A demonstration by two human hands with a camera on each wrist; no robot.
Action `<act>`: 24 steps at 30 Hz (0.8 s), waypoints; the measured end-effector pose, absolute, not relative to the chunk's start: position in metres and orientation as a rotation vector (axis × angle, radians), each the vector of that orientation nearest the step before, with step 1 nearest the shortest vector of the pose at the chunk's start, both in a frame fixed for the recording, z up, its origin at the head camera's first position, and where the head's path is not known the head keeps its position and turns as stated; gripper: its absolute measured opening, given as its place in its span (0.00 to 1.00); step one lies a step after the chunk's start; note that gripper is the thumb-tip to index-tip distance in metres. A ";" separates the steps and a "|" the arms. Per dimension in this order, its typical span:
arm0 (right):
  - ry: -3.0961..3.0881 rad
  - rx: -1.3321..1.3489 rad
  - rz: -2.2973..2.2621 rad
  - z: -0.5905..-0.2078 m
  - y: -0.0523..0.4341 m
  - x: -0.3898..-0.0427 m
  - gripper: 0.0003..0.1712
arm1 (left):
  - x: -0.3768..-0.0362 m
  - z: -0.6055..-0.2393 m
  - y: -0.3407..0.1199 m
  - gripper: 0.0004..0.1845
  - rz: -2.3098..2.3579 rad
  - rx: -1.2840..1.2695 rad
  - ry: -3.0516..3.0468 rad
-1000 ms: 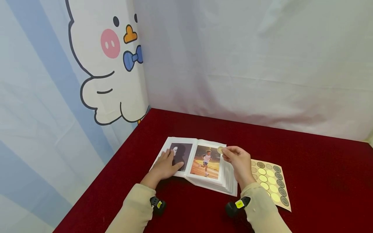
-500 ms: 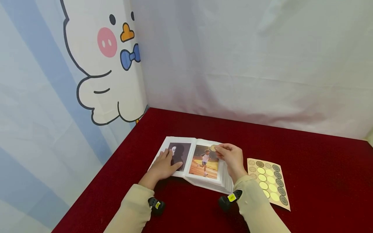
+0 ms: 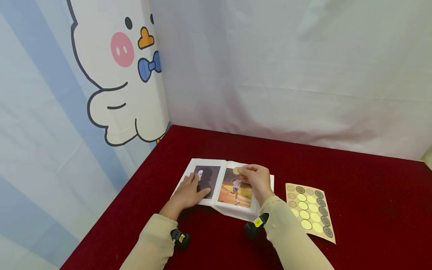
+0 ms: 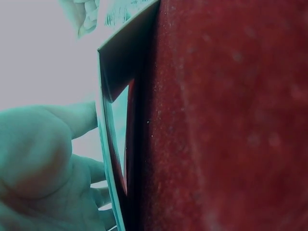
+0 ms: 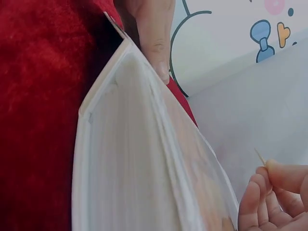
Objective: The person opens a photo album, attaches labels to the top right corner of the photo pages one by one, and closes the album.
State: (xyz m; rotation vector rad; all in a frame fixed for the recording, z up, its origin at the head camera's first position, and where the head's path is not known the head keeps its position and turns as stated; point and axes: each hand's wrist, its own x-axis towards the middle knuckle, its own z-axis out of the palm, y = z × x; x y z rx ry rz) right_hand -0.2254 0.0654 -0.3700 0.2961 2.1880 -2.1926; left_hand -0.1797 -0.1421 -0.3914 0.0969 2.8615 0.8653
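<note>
I wear long cream sleeves, the left sleeve and the right sleeve both lightly creased and ending at the wrists, so my left hand and right hand are bare. At the inner side of each wrist sits a rounded black camera, the left camera and the right camera alike. Beside each is a small yellow label, the left label and the right label, with dark print too tiny to read.

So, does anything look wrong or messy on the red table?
Nothing looks spilled. The sticker sheet right of the photo album looks patchy: some circles are plain bright yellow, others patterned, perhaps because stickers were peeled off.
</note>
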 end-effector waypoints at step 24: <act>2.214 0.368 -2.055 -0.373 0.045 -0.231 0.10 | -0.180 -0.392 -0.142 0.39 0.880 0.073 2.860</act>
